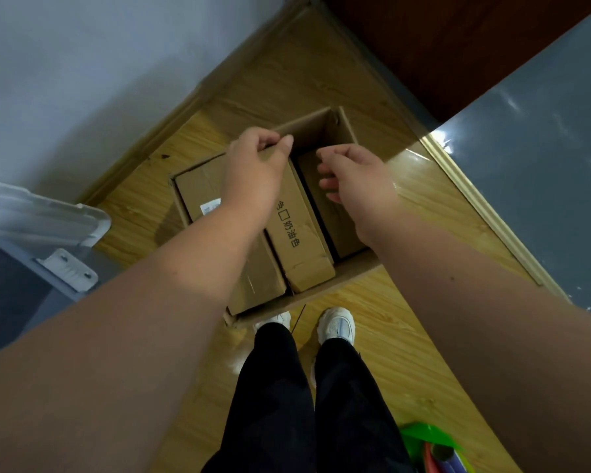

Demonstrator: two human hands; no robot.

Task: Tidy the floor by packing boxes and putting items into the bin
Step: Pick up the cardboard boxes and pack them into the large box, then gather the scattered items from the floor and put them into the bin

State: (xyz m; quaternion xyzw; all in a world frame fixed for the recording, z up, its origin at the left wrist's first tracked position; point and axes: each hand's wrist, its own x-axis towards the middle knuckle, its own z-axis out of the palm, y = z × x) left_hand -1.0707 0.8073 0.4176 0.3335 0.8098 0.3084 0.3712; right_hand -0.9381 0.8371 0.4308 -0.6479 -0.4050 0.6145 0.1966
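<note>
A large open cardboard box (352, 268) sits on the wooden floor in front of my feet. Inside it lie three smaller cardboard boxes side by side: one with a white label (198, 192) at the left, a middle one with black printed characters (301, 240), and a darker one (335, 230) at the right. My left hand (256, 169) pinches the far end of the middle box. Just right of it, my right hand (355, 179) hovers over the right box with fingers curled and apart, holding nothing.
A clear plastic bin with a grey latch (45, 233) stands at the left by the white wall. A grey surface with a gold edge strip (526, 186) runs along the right. Green and colourful items (434, 448) lie at the bottom right near my legs.
</note>
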